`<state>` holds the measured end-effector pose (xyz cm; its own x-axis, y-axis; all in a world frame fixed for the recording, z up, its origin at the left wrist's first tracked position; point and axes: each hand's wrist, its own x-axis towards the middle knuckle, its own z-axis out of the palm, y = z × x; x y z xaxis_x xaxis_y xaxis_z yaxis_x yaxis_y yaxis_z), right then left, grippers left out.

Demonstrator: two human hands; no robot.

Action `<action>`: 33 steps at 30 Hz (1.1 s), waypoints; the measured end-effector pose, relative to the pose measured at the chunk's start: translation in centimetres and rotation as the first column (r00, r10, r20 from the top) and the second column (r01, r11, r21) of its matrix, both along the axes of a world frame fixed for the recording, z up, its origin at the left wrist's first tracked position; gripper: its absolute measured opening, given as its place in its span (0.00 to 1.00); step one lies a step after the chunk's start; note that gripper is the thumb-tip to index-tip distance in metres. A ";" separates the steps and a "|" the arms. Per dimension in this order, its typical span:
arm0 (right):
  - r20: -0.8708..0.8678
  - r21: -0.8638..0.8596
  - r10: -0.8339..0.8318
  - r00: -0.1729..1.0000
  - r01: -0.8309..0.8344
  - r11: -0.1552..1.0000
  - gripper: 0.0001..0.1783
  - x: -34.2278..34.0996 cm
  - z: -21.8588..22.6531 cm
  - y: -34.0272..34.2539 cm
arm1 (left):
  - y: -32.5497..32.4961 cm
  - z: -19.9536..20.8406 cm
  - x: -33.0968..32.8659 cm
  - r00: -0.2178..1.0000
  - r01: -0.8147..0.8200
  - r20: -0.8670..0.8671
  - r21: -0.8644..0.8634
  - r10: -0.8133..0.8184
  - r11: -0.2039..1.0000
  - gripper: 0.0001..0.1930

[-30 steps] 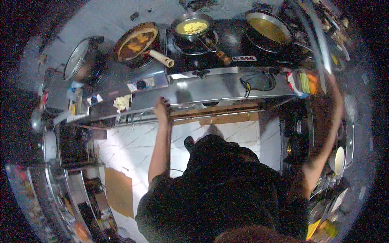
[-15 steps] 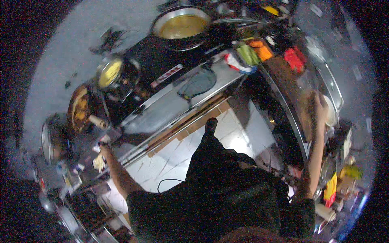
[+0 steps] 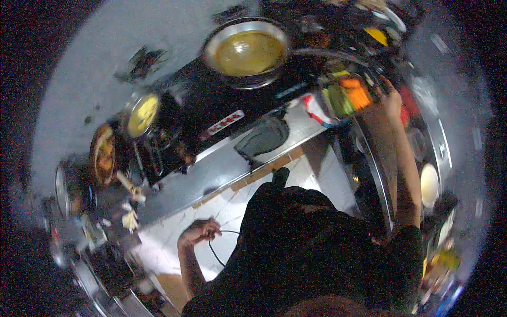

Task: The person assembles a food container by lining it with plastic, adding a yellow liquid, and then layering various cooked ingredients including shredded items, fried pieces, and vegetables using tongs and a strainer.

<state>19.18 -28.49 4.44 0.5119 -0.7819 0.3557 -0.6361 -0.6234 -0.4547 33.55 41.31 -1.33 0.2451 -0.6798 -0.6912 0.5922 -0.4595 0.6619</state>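
Note:
My right hand [image 3: 390, 96] reaches over the dark counter at the upper right, its fingers stretched apart and holding nothing I can see. Just left of it are cut orange pieces [image 3: 355, 94], which look like carrot, and green pieces [image 3: 337, 100]. Something red [image 3: 408, 108] lies to its right, partly behind my wrist. My left hand [image 3: 202, 231] hangs over the pale floor, fingers loosely bent, with no object visible in them. A thin black cable [image 3: 215, 254] runs behind it. Nearby on the counter lies a pan with a wooden-coloured handle [image 3: 127, 184].
A wide metal pan of yellowish liquid [image 3: 248, 53] stands on the black stove. Left of it are a pot with yellow contents [image 3: 143, 115] and a brown-rimmed pan [image 3: 104, 156]. A dark grey-green cloth-like item [image 3: 264, 137] lies on the steel front ledge [image 3: 179, 185]. A pale bowl [image 3: 429, 185] sits at right.
My left hand has left the handle area and moved inward over the floor. My right hand has gone forward along the right counter to the cut vegetables. The view has shifted slightly.

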 end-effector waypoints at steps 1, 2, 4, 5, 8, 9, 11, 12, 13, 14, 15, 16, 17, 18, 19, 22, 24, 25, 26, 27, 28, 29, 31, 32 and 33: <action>-0.057 -0.042 0.013 0.998 -0.015 0.999 0.19 3.7 0.3 0.0 | -2.5 2.2 1.3 0.994 -0.107 -0.015 0.090 0.108 0.990 0.17; -0.086 0.050 0.075 0.993 -0.071 0.996 0.17 5.9 0.7 0.5 | -5.4 4.6 1.8 0.551 -0.737 -0.288 0.273 0.783 0.618 0.19; -0.117 0.058 0.089 0.989 -0.083 0.995 0.15 7.6 -2.6 -5.7 | -5.1 4.8 4.5 0.456 -0.738 0.404 -0.327 0.793 0.591 0.21; 0.125 0.298 0.157 0.980 -0.188 0.936 0.16 9.6 -2.7 -5.2 | -5.6 6.1 5.4 0.281 -0.828 0.439 -0.338 0.853 0.447 0.23; 0.590 0.645 0.017 0.807 -0.484 0.591 0.18 11.8 -2.2 -2.8 | -8.0 8.9 8.2 0.066 -0.898 0.254 -0.406 0.965 0.169 0.24; 0.612 0.664 -0.022 0.791 -0.497 0.559 0.19 11.5 -2.2 -2.6 | -8.6 10.0 9.8 0.105 -0.904 0.204 -0.388 0.973 0.178 0.24; 0.634 0.640 -0.018 0.773 -0.512 0.573 0.21 10.2 -2.0 -2.2 | -8.7 10.5 12.4 0.229 -0.890 0.132 -0.374 0.964 0.263 0.24; 0.632 0.600 0.026 0.775 -0.510 0.617 0.20 9.6 -1.7 -1.5 | -8.6 10.4 13.7 0.315 -0.864 0.114 -0.377 0.942 0.334 0.23; 0.708 0.629 -0.156 0.689 -0.515 0.583 0.20 8.5 -1.8 -1.0 | -9.3 10.2 14.5 0.410 -0.828 0.091 -0.380 0.908 0.412 0.23; 0.755 0.639 -0.336 0.563 -0.514 0.572 0.20 7.1 -2.0 -0.9 | -12.1 11.8 13.0 0.468 -0.658 0.447 -0.399 0.763 0.638 0.22; 0.672 0.646 -0.227 0.705 -0.407 0.646 0.18 5.6 -1.4 -0.2 | -14.8 13.5 11.2 0.360 -0.511 0.749 -0.340 0.556 0.789 0.22; 0.481 0.581 -0.055 0.875 -0.271 0.767 0.17 4.7 -0.4 1.5 | -12.2 12.2 11.6 0.348 -0.549 0.763 -0.304 0.544 0.778 0.24; 0.312 0.466 0.021 0.950 -0.172 0.868 0.17 3.0 0.8 3.0 | -9.7 10.9 12.1 0.348 -0.580 0.772 -0.268 0.532 0.769 0.27; 0.210 0.383 0.028 0.977 -0.108 0.917 0.16 2.1 1.7 4.8 | -8.4 9.8 12.6 0.344 -0.613 0.754 -0.270 0.559 0.742 0.26; 0.210 0.232 -0.006 0.978 -0.044 0.972 0.17 0.1 -1.0 5.6 | -8.6 9.6 12.8 0.360 -0.615 0.733 -0.278 0.577 0.738 0.26; 0.259 0.266 -0.190 0.947 0.119 0.957 0.19 -6.9 -3.7 10.2 | -8.4 9.7 11.6 0.372 -0.626 0.693 -0.304 0.618 0.718 0.26; 0.292 0.425 -0.453 0.842 0.310 0.850 0.23 -12.1 -5.6 10.4 | -9.1 11.1 10.7 0.395 -0.601 0.677 -0.321 0.621 0.732 0.25; 0.297 0.508 -0.583 0.756 0.392 0.767 0.25 -15.1 -8.2 9.5 | -9.7 12.0 10.4 0.417 -0.575 0.671 -0.329 0.614 0.749 0.25; 0.288 0.590 -0.690 0.664 0.444 0.674 0.27 -17.5 -9.6 8.4 | -9.9 12.9 9.8 0.429 -0.558 0.663 -0.339 0.613 0.758 0.25; 0.325 0.559 -0.684 0.653 0.450 0.696 0.31 -19.2 -10.0 7.1 | -9.9 14.5 8.8 0.434 -0.546 0.661 -0.348 0.612 0.762 0.25; 0.308 0.437 -0.627 0.716 0.479 0.762 0.41 -19.5 -9.6 5.6 | -9.1 15.5 7.6 0.438 -0.546 0.643 -0.364 0.628 0.754 0.25; 0.284 0.305 -0.573 0.769 0.494 0.814 0.52 -19.7 -9.1 4.2 | -7.9 16.4 6.2 0.449 -0.541 0.622 -0.382 0.641 0.749 0.25; 0.278 0.083 -0.493 0.824 0.490 0.868 0.62 -21.3 -8.7 3.1 | -9.3 18.5 5.4 0.555 -0.437 0.570 -0.420 0.606 0.795 0.25; 0.272 -0.030 -0.437 0.857 0.461 0.887 0.67 -21.3 -8.6 2.5 | -9.7 19.5 4.3 0.600 -0.389 0.543 -0.444 0.588 0.807 0.25; 0.307 -0.016 -0.423 0.853 0.449 0.894 0.69 -21.1 -8.7 1.8 | -10.3 20.3 3.2 0.652 -0.337 0.514 -0.462 0.557 0.821 0.25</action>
